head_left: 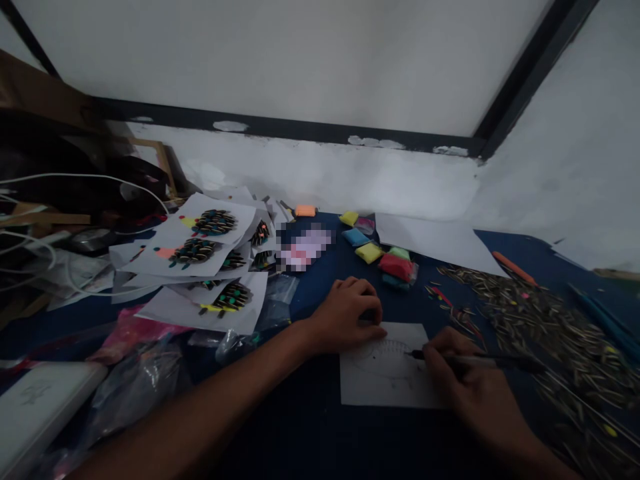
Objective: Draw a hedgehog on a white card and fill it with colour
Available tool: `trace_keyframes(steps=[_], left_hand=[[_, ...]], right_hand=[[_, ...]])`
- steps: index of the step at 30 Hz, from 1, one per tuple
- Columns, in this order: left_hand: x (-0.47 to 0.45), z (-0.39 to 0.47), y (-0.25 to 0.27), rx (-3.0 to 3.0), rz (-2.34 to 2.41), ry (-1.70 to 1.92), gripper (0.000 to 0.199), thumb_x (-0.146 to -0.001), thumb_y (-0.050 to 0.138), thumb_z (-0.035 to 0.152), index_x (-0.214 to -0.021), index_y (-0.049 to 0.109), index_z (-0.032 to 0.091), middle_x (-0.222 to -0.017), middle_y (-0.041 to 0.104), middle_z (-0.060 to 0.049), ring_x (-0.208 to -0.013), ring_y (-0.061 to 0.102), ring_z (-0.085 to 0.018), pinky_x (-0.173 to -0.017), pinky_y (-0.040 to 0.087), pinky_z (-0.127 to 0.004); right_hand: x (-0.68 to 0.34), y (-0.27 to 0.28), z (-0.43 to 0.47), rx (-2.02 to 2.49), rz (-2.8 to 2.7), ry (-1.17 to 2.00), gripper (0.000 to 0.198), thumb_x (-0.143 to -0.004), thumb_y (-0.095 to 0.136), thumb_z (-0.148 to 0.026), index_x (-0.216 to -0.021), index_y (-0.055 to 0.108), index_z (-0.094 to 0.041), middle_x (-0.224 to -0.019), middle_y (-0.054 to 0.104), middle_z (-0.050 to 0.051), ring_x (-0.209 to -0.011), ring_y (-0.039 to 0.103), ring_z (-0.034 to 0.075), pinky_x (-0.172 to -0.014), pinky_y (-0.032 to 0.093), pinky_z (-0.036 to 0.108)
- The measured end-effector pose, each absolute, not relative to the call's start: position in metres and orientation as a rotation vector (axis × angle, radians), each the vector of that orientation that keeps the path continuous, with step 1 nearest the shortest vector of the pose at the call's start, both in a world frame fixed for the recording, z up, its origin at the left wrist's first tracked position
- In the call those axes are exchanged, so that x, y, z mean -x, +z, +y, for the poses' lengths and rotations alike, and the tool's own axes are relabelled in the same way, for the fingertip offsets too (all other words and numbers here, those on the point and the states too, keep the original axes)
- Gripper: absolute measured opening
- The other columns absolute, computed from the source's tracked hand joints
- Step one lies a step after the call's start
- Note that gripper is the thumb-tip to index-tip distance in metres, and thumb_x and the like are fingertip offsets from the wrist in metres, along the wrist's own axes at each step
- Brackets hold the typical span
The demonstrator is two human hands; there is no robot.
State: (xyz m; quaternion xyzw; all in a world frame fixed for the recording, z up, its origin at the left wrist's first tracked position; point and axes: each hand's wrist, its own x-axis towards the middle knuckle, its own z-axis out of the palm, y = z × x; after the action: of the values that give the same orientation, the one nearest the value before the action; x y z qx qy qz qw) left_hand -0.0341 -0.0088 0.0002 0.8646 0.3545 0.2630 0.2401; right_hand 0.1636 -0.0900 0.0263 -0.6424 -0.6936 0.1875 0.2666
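My right hand grips a dark pen with a clear barrel, its tip on a small white paper sheet. Faint on that sheet is a line drawing with a rounded body and short strokes across its top. My left hand lies at the sheet's upper left corner, fingers loosely bent and thumb touching the edge, with a gap between thumb and forefinger. Part of the sheet's right side is hidden under my right hand.
Striped seeds spread over the blue table at right, near an orange stick. Coloured clay packets lie ahead, beside a larger white sheet. At left are seed-covered animal pictures, plastic bags and a white box.
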Motion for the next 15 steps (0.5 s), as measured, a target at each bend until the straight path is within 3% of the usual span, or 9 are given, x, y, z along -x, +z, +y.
trace_keyframes(steps=[15], left_hand=[[0.034,-0.0095,0.0,-2.365,0.969,0.732,0.015,-0.073,0.071,0.034,-0.077,0.064,0.021,-0.101,0.057,-0.002,-0.102,0.049,-0.02,-0.087,0.032,-0.037]], right_hand=[[-0.1686,0.023,-0.0883,1.664,-1.876,0.412,0.029,-0.083,0.04,-0.04,-0.058,0.045,-0.026,-0.053,0.053,-0.001,-0.05,0.056,0.016,-0.042,0.042,0.025]])
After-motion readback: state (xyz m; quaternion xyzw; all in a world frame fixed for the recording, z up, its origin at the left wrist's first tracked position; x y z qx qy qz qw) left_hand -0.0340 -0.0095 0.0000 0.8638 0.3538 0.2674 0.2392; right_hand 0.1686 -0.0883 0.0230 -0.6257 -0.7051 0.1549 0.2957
